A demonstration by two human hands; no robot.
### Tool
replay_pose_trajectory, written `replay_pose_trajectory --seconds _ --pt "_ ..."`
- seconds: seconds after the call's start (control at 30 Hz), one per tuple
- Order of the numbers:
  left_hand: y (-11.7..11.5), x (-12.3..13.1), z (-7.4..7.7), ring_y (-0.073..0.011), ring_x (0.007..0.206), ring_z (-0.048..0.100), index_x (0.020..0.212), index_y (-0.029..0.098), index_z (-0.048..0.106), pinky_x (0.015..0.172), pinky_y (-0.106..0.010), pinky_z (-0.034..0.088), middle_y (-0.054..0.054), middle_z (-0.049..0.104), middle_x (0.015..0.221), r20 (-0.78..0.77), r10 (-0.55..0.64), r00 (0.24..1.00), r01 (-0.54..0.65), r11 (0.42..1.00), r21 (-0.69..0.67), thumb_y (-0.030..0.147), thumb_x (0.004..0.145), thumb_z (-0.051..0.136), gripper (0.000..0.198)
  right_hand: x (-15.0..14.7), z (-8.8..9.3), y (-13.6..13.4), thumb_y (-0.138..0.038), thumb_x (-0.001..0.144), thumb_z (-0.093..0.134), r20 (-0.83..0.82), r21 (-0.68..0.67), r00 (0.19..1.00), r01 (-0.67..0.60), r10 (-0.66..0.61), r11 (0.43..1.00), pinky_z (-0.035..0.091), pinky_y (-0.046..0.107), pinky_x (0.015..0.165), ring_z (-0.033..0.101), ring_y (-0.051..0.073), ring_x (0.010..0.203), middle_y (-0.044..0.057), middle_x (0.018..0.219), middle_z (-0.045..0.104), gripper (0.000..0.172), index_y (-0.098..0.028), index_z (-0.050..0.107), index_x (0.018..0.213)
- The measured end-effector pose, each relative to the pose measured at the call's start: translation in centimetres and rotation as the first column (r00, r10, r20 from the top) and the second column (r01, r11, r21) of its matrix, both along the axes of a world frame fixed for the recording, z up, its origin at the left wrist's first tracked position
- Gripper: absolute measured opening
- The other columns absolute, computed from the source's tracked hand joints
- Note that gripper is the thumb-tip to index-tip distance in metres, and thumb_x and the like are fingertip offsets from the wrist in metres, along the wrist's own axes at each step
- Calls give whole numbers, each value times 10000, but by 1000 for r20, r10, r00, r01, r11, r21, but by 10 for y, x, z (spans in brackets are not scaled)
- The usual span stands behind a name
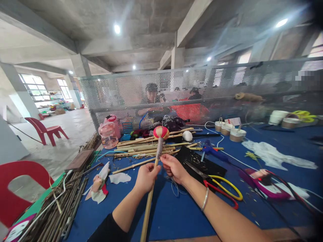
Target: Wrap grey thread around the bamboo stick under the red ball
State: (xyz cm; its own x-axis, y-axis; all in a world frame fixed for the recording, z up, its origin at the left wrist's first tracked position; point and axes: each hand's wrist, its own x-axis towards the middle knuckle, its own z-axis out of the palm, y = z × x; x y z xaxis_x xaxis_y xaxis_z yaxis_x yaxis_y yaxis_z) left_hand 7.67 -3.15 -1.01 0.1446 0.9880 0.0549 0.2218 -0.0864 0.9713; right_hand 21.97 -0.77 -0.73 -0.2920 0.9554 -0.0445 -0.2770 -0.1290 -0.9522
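Note:
My left hand point(146, 176) is closed around a long bamboo stick point(148, 208), held upright over the blue table point(176, 215). The stick's top carries a round head point(161, 132) covered in red and yellow cloth, with grey wrapping below it. My right hand point(173, 167) pinches the stick just under that wrapping, and thin thread point(175, 186) hangs down beneath it. A silver bangle circles my right wrist.
Scissors with red and yellow handles point(222, 188) lie right of my hands beside a black tray point(199, 163). Bamboo sticks point(146, 146), a pink jug point(110, 132), small tubs point(233, 132), white cloth point(272, 154) and a stick bundle point(63, 205) surround them. People sit behind a mesh screen point(202, 87).

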Motion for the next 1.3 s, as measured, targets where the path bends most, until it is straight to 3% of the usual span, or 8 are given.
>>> replay_pose_trajectory --seconds 0.17,0.43,0.5,0.73,0.87,1.03,1.13,1.3 --pt "-2 0 1 -54 337 362 631 160 496 365 -192 258 58 446 428 127 -81 989 90 994 -67 579 709 554 430 3 -1 5 -420 611 730 -33 11 999 -42 43 999 38 174 354 125 12 349 -119 412 281 399 -183 413 664" --pt "-15 7 10 -41 290 310 917 138 555 324 -178 255 85 420 423 474 -248 845 372 909 -187 627 693 555 537 11 8 5 -357 617 745 -160 52 970 -177 183 983 39 175 347 142 28 341 -129 404 234 398 -171 548 908" --pt "-15 8 9 -49 292 335 939 144 546 324 -178 272 79 440 428 455 -264 850 376 910 -176 639 711 524 546 13 8 5 -353 594 759 -171 37 971 -161 165 986 35 178 348 155 26 343 -124 402 252 383 -164 546 850" --pt "-6 6 2 -74 338 446 716 162 477 369 -191 341 59 499 451 187 -140 972 157 984 -80 571 640 644 449 12 3 8 -341 616 753 -84 -1 994 -76 76 997 38 174 338 105 15 347 -132 404 245 357 -178 447 704" --pt "-4 3 3 -82 365 481 759 157 495 393 -194 346 41 533 501 271 -161 949 191 978 -88 592 690 580 449 10 0 10 -383 631 742 -76 3 995 -62 62 998 40 171 344 107 15 353 -133 408 238 355 -170 470 714" --pt "-5 0 4 -85 418 512 866 132 543 432 -193 342 15 559 571 370 -267 890 336 932 -134 591 697 578 491 12 -1 11 -433 636 731 -74 -26 987 -147 145 989 35 176 356 101 15 352 -128 402 260 373 -150 544 789" --pt "-5 -2 4 -94 443 513 881 136 548 454 -209 359 1 572 604 349 -290 891 369 910 -187 601 709 549 496 11 -1 8 -420 629 737 -48 0 991 -123 123 992 40 187 355 134 14 344 -107 405 326 357 -147 540 748" --pt "-4 -2 2 -60 432 380 734 144 544 439 -197 276 52 471 518 -9 -93 996 93 994 64 537 709 585 395 7 -2 7 -400 620 742 22 7 997 -81 80 997 39 203 343 147 19 330 -111 402 300 347 -164 499 696"
